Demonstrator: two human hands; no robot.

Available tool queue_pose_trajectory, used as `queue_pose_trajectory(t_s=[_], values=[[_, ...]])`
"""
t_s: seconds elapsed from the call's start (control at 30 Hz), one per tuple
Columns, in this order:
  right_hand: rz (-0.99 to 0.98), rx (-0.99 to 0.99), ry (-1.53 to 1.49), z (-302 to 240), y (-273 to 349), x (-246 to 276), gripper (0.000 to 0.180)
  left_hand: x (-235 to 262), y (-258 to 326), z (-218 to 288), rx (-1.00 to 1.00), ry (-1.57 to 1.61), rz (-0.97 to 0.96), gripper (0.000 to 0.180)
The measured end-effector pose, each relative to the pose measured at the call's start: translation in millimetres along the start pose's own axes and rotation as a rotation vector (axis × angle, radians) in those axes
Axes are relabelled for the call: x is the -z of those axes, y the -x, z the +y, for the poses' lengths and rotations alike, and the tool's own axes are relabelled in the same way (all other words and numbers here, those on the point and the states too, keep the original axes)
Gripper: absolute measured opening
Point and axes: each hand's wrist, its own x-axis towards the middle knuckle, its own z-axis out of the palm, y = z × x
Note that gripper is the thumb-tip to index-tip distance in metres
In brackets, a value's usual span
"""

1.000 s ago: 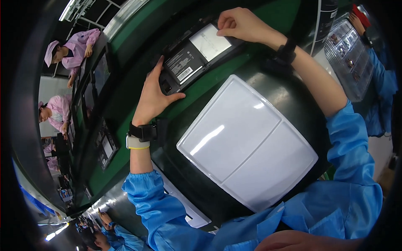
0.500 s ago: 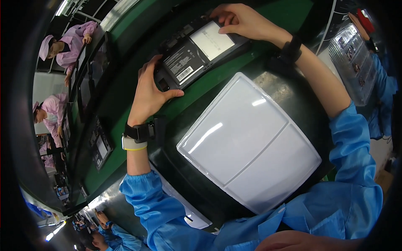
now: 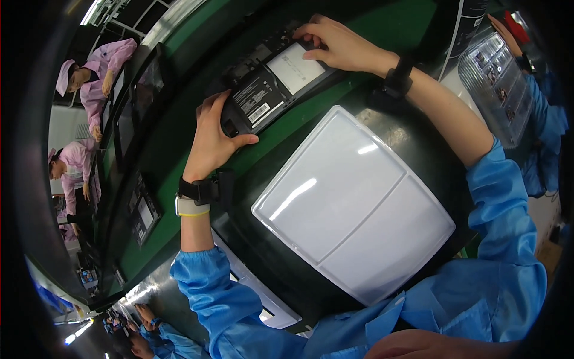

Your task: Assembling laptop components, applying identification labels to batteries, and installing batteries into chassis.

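An opened, flat black electronic device (image 3: 244, 124), tablet-like, lies tilted on the green work surface. Inside it are a black labelled battery (image 3: 257, 99) and a white panel (image 3: 295, 67); circuit parts line its far side. My left hand (image 3: 210, 134) wraps the device's left end, fingers at the far corner and thumb along the near edge. At the opposite end, my right hand (image 3: 344, 48) grips the far right edge with curled fingers, its thumb over the white panel. The right fingertips are partly hidden in shadow.
A white plastic tray (image 3: 353, 203) lies between my arms. A similar device (image 3: 143, 209) rests farther left on the green line. People in pink work across the line; others in blue sit at either side. A clear compartment tray (image 3: 499, 90) stands at right.
The device and my right hand have shifted slightly left and nearer. My left hand stays almost in place at the device's end.
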Motion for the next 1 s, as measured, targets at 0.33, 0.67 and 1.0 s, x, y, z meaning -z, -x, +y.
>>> queue_pose_trajectory(t_s=[0.33,0.67,1.0], values=[[-0.017,0.131,0.099,6.6,4.5,-2.7,0.048,-24.8,11.1,-3.3,-0.180,-0.322,-0.043,0.078],[-0.352,0.344,0.408,-37.2,23.3,-18.1,0.069,-57.1,13.9,10.5,-0.131,-0.455,0.030,0.077],[-0.318,0.354,0.493,-49.2,29.1,-19.6,0.077,-68.2,-3.8,24.9,-0.162,-0.329,0.074,0.079]])
